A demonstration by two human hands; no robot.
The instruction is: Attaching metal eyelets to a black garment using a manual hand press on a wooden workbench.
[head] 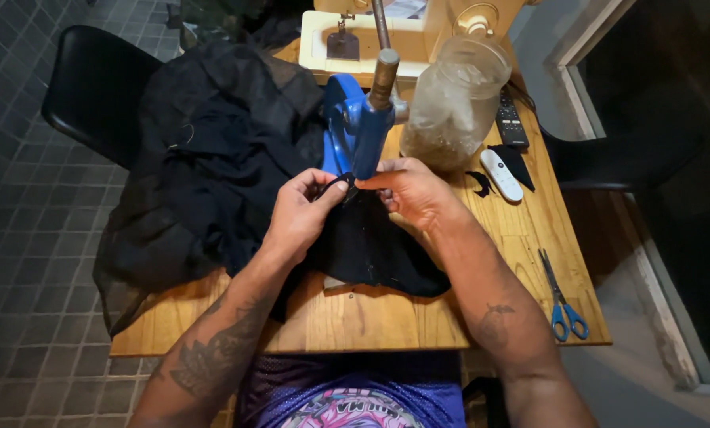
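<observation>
Your left hand (299, 214) and right hand (410, 192) met at the base of the hand press (356, 131), both pinching the fabric (212, 174) under it. That fabric was heaped on the table (355, 321), spreading left of the press. Behind the press stood the sewing machine (387, 36), with the jar (456, 99) just to its right. Two remotes (504, 147) lay right of the jar, and the scissors (561, 297) lay near the table's right front corner. A chair (93, 87) stood behind the table's left side.
</observation>
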